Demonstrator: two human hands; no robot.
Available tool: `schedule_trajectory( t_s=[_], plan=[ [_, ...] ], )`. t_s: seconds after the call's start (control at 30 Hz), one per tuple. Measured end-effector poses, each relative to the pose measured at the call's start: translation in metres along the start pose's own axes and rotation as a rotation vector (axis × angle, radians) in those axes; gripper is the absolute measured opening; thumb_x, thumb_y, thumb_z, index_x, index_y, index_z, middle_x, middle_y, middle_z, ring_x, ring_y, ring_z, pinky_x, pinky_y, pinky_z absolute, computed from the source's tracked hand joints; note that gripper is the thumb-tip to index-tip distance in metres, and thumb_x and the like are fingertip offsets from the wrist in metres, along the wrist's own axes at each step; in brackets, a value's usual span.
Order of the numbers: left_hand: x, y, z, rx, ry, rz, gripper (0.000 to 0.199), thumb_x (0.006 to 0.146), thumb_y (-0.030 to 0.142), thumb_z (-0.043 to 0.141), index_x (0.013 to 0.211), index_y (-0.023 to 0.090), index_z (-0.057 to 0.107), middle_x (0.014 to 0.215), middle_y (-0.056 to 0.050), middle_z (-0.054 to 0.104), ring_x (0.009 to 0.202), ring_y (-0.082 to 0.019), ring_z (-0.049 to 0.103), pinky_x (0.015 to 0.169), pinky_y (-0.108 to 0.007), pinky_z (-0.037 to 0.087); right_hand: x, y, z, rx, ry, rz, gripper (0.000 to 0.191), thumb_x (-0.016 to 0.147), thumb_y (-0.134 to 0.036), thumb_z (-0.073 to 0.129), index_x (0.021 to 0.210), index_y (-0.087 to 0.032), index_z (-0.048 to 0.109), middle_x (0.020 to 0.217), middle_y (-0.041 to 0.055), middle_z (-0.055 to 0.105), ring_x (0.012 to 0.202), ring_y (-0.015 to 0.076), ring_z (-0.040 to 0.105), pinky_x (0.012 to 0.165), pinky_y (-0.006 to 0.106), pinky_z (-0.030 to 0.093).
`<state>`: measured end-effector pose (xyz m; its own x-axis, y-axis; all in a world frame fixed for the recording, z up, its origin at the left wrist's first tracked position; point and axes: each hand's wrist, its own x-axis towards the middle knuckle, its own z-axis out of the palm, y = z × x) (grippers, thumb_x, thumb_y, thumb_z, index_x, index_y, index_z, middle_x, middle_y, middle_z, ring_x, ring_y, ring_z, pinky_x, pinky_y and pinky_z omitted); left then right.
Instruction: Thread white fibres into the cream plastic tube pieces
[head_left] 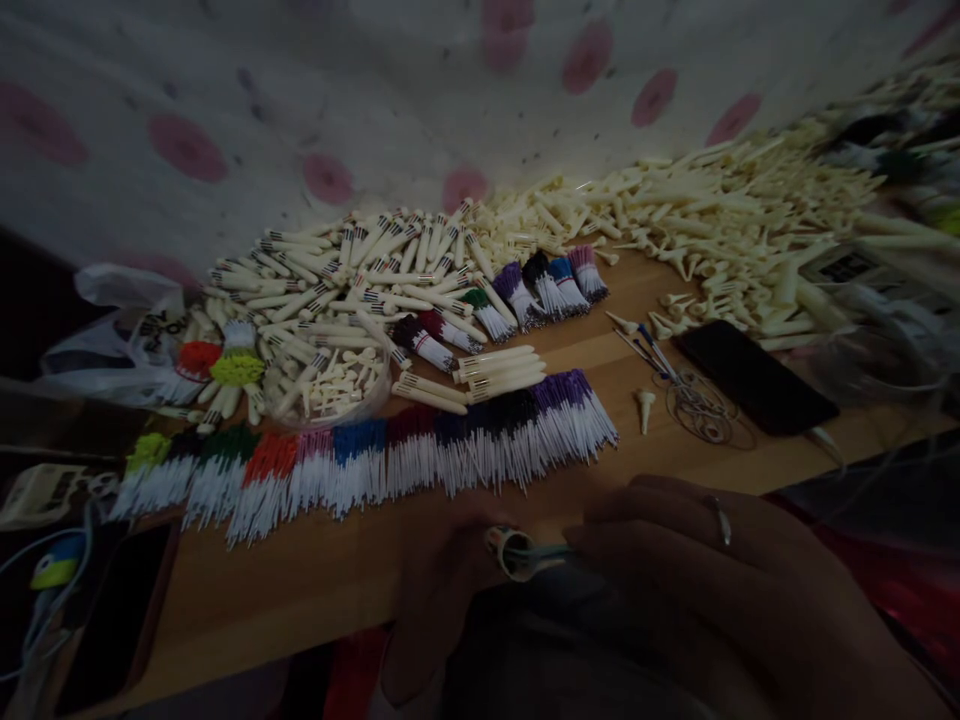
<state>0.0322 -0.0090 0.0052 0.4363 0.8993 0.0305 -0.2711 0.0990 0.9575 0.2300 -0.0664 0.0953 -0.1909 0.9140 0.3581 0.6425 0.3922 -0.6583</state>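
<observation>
Near the front edge of the table my left hand [439, 580] is closed around a cream pen barrel [511, 550], its open end turned to the right. Thin pale refills [551, 551] stick out of that opening. My right hand [720, 575], with a ring on one finger, pinches their outer ends; how many it holds is too dark to tell. Just beyond both hands lies a long row of pen refills [420, 460] with white tubes, sorted by colour. Several cream pen barrels [502, 370] are lined up behind the row.
Assembled-looking barrels [315, 270] heap at the back left, cream parts [675, 200] at the back right. A clear tub [337, 385] holds small cream pieces. Phones lie right [754, 375] and left [120, 610]. A coiled cord [701, 410] and a cream cone tip [644, 408] sit nearby.
</observation>
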Motion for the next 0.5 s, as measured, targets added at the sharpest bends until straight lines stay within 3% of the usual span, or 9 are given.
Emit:
schedule_trajectory(
  t_s=[0.23,0.5],
  plan=[
    [0.000,0.000,-0.007,0.108,-0.008,-0.037,0.017,0.091,0.041,0.073,0.093,0.025,0.077,0.085,-0.003,0.073,0.080,-0.017,0.067,0.074,-0.026,0.053,0.000,-0.004,0.002,0.001,0.008,0.061,0.021,0.092,-0.009,0.045,0.085,-0.024,0.058,0.075,0.0018,0.065,0.070,0.0181,0.065,0.059,0.031,0.047],
    [0.001,-0.007,-0.014,0.075,-0.010,0.053,0.009,0.092,0.029,0.070,0.099,0.029,0.076,0.081,0.001,0.071,0.075,-0.015,0.064,0.072,-0.025,0.052,-0.004,-0.003,-0.001,0.007,0.025,0.020,0.027,0.087,-0.001,0.054,0.100,-0.023,0.063,0.081,-0.0016,0.067,0.066,0.0113,0.065,0.057,0.023,0.047]
  ],
)
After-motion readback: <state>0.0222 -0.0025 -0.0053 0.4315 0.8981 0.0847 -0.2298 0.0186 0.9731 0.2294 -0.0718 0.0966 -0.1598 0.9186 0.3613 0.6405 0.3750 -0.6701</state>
